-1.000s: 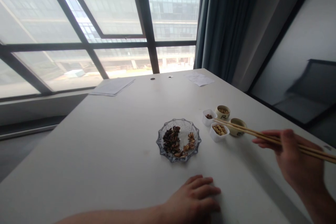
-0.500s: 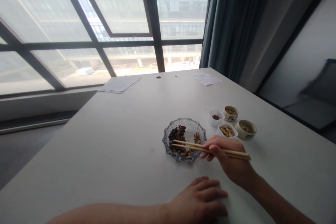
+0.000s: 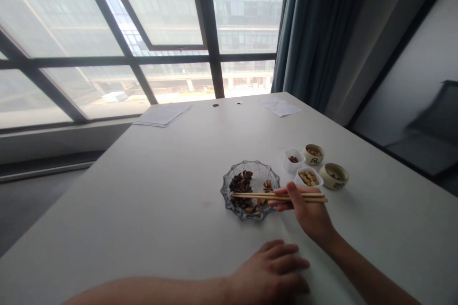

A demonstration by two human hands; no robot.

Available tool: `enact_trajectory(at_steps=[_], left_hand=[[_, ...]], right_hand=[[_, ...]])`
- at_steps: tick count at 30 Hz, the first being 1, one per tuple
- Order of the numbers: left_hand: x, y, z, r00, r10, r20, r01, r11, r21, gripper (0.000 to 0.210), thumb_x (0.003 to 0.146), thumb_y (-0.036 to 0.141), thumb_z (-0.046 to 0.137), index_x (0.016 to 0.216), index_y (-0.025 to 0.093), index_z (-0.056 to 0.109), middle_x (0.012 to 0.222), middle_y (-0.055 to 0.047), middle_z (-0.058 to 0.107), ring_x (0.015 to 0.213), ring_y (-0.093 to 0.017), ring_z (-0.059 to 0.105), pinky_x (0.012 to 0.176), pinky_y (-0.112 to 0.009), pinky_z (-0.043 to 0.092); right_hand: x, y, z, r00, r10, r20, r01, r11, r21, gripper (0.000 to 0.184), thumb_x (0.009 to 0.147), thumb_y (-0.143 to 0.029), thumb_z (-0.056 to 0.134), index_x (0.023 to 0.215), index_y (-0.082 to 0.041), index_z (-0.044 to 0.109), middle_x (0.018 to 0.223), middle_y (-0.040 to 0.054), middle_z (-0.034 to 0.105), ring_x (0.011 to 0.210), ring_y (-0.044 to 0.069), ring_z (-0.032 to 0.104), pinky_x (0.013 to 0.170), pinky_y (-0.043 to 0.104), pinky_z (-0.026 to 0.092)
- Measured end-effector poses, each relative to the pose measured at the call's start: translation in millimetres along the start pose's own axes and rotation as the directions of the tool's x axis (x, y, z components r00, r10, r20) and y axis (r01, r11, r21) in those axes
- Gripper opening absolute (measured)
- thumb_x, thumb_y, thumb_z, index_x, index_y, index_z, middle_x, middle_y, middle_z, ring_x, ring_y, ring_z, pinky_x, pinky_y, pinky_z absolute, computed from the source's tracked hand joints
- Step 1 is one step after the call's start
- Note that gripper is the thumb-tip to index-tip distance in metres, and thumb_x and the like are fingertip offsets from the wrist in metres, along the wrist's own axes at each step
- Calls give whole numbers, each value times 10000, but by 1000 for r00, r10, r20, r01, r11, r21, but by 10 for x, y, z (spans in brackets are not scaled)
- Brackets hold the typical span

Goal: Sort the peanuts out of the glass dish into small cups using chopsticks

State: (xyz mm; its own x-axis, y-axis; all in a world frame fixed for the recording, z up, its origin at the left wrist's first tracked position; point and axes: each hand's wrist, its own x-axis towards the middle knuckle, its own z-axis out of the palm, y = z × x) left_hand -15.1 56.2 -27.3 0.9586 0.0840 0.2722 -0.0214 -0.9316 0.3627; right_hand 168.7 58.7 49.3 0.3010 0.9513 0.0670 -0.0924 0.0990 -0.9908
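My right hand (image 3: 304,207) is closed round a pair of wooden chopsticks (image 3: 263,196). Their tips reach over the dark dried pieces on the left side of a scalloped glass dish (image 3: 246,218); whether they pinch a piece is too small to tell. In the dish lie a heap of dark brown dried pieces (image 3: 242,182) and a smaller group of lighter brown ones (image 3: 267,186), partly hidden by the chopsticks and my fingers. My left hand (image 3: 274,267) rests palm down on the table in front of the dish, fingers spread, holding nothing.
Right of the dish stand a white cup with a few brown pieces (image 3: 293,162), a white cup of tan pieces (image 3: 309,178) and two cream ceramic bowls, one behind (image 3: 314,156), one at right (image 3: 334,178). Papers (image 3: 162,115) lie on the white table (image 3: 150,190) near the window.
The chopsticks have turned nearer to level and their tips have come together. My right hand has shifted slightly left. My left hand stays put.
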Motion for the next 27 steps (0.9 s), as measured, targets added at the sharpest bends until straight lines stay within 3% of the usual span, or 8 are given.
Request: enact_trajectory(at_steps=[7, 15, 19, 27], left_hand=[[12, 12, -33, 1000, 3, 10, -3, 1000, 19, 299, 1139, 456, 482, 1248, 263, 683, 1555, 26, 604, 1505, -221, 494, 1297, -383, 321], [14, 17, -25, 1000, -6, 30, 4, 999, 39, 263, 1124, 434, 526, 1253, 269, 684, 1540, 13, 618, 1512, -219, 483, 1295, -382, 324], [13, 14, -21, 1000, -9, 29, 8, 999, 41, 281, 1128, 445, 512, 1250, 263, 689, 1550, 19, 609, 1509, -223, 488, 1293, -386, 330], [15, 11, -47, 999, -3, 38, 1, 999, 41, 285, 1123, 453, 522, 1245, 261, 693, 1544, 12, 616, 1512, -224, 484, 1294, -385, 330]], right_hand=[[3, -7, -106, 999, -22, -30, 22, 1000, -22, 509, 872, -704, 732, 852, -205, 829, 751, 127, 819, 662, 291, 815, 586, 351, 683], [-22, 0, -174, 995, -97, 4, 97, 992, -81, 545, 853, -715, 746, 851, -177, 824, 702, 102, 807, 572, 228, 774, 548, 294, 653], [-9, 61, -160, 996, -84, 27, 86, 994, -67, 568, 827, -737, 754, 844, -174, 828, 708, 111, 809, 583, 251, 787, 544, 320, 665], [-22, 93, -118, 997, -52, -60, 52, 999, -8, 580, 806, -759, 747, 812, -184, 826, 720, 123, 811, 641, 301, 813, 572, 359, 693]])
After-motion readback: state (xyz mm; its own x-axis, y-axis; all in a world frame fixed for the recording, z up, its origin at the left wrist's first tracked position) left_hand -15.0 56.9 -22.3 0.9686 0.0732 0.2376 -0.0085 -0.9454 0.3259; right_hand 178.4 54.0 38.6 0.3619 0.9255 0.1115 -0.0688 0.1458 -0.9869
